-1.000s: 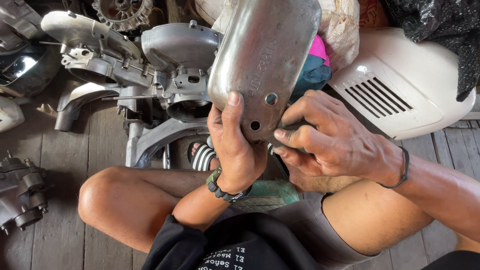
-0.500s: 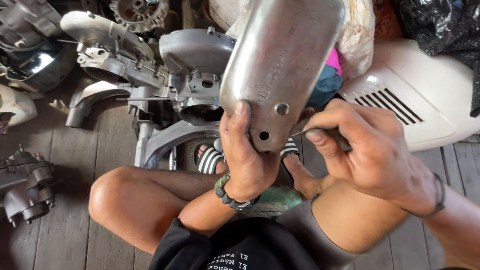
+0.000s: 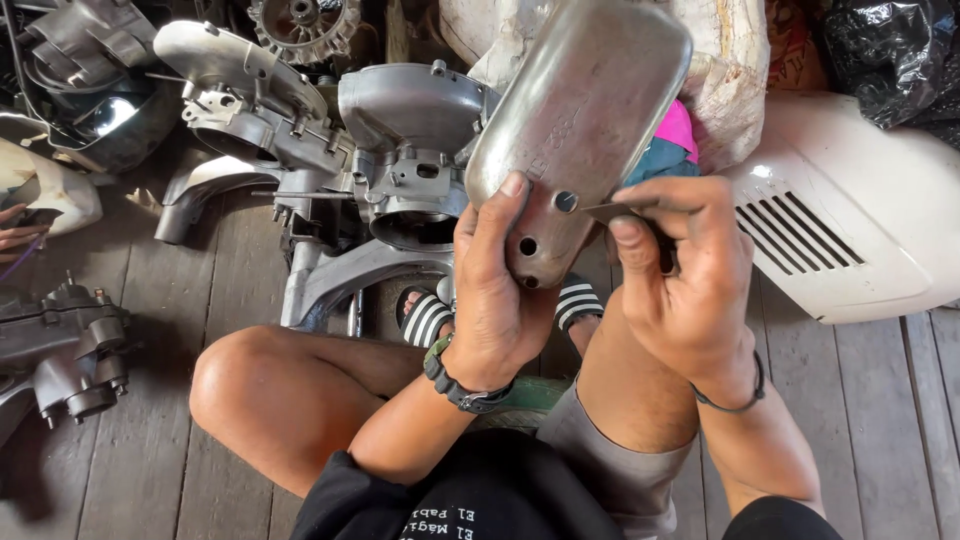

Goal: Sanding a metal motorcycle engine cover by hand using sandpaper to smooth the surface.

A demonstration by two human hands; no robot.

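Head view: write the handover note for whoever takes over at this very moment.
Left hand: grips the lower end of the silver metal cover, thumb on its face, holding it up over the lap.
Right hand: pinches a thin flat metal strip, its tip at the cover's edge near the screw.
Nearby: two open holes below the screw; engine casing on the plank floor ahead; white vented panel to the right.
Done: cover is in hand. Left: the screw sits in place; whether the strip has shifted anything cannot be told.
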